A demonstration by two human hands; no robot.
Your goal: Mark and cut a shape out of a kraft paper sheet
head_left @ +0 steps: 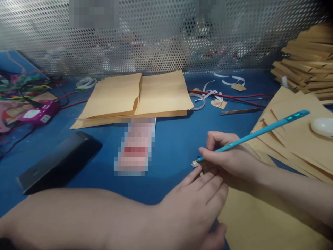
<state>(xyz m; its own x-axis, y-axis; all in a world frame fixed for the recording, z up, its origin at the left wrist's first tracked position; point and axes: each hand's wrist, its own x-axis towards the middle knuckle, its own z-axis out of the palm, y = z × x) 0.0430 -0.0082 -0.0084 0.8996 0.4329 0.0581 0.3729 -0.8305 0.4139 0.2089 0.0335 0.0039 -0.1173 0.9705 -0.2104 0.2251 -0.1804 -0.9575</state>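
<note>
My right hand is closed round a long turquoise tool shaped like a brush or pen. Its tip rests on a small pale scrap on the blue table. My left hand lies flat with its fingers stretched out on a brown paper sheet. Its fingertips sit just below the tool's tip. The left forearm crosses the bottom of the view.
A stack of brown envelopes lies at the back centre. More brown paper pieces and a tall pile fill the right. A black box, a pink power strip, red wires, and a perforated metal screen stand around.
</note>
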